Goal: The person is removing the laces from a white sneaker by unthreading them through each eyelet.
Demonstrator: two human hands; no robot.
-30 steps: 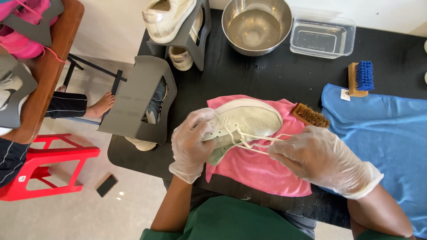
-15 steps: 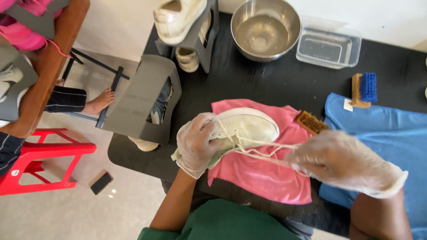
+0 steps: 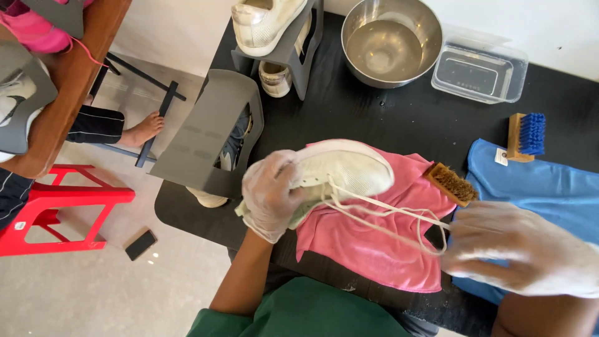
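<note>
A white shoe (image 3: pixel 340 171) is held over a pink cloth (image 3: pixel 374 243) on the black table (image 3: pixel 349 118). Its long axis runs left to right, the toe pointing right and slightly up the view, the heel at the left. The heel end is gripped by the gloved left hand (image 3: pixel 269 195), fingers curled around it. A white lace (image 3: pixel 393 218) is drawn taut rightward, pinched in the fingers of the gloved right hand (image 3: pixel 518 249). A small brush (image 3: pixel 452 184) lies just beside the cloth.
</note>
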